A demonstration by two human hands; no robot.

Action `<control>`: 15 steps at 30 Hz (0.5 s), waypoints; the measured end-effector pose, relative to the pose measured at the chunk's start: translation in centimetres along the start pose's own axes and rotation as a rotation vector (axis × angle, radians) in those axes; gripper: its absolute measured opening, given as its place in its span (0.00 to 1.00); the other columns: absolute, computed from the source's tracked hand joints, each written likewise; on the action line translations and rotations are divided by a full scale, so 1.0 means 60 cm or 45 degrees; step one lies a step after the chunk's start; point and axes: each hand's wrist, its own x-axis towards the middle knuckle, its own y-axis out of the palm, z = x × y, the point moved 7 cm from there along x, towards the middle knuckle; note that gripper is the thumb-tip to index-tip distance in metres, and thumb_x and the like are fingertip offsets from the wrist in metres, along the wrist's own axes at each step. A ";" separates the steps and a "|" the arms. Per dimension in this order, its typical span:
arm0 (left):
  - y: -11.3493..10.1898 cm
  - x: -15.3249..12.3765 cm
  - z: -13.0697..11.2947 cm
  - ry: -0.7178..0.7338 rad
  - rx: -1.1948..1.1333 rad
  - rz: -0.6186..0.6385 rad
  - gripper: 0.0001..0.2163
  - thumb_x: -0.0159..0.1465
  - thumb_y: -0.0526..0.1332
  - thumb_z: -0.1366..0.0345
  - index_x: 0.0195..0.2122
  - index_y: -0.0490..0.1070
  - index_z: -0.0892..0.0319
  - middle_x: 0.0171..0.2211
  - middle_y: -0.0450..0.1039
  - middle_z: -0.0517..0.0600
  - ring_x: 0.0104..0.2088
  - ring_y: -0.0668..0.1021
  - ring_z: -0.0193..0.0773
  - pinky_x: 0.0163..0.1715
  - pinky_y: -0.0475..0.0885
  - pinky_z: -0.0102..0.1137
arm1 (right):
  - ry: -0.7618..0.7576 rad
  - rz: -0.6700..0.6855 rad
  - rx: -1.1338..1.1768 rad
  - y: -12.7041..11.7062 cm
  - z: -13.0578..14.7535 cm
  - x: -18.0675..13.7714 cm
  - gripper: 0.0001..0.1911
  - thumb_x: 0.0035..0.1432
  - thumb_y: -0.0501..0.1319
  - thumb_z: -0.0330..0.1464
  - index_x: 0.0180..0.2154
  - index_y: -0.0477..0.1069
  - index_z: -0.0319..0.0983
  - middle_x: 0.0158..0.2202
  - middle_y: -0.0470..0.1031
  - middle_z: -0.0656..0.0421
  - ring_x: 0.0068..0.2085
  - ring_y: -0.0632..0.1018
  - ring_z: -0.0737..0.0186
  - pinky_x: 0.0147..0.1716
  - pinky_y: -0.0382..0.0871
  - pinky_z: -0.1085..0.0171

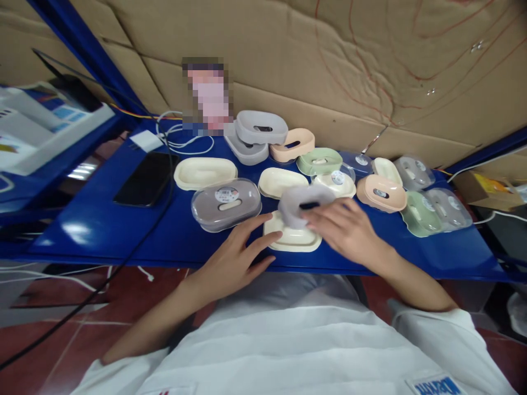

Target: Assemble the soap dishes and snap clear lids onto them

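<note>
Your right hand [346, 230] pinches the grey tray [293, 206] over the cream dish [294, 241]
Near the blue table's [99, 236] near edge, your left hand [234, 255] spreads its fingers at the dish's left side

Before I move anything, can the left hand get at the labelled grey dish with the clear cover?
Probably yes: the left hand looks free, with fingers spread, and the grey dish lies just beyond it, with nothing visible in between.
</note>
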 end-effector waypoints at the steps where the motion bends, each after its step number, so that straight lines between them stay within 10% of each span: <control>1: -0.001 -0.001 0.001 -0.003 -0.007 -0.020 0.25 0.74 0.64 0.68 0.70 0.63 0.53 0.72 0.61 0.63 0.71 0.69 0.54 0.69 0.73 0.52 | -0.077 0.051 0.027 0.011 0.022 0.000 0.17 0.78 0.58 0.32 0.62 0.77 0.45 0.52 0.86 0.55 0.49 0.84 0.54 0.50 0.74 0.53; 15: 0.000 0.002 -0.001 0.001 0.190 -0.075 0.14 0.72 0.66 0.68 0.58 0.75 0.54 0.56 0.78 0.56 0.58 0.79 0.51 0.60 0.76 0.47 | -0.249 0.237 0.104 0.049 0.038 -0.004 0.24 0.76 0.61 0.38 0.69 0.72 0.39 0.63 0.80 0.48 0.64 0.79 0.48 0.63 0.75 0.48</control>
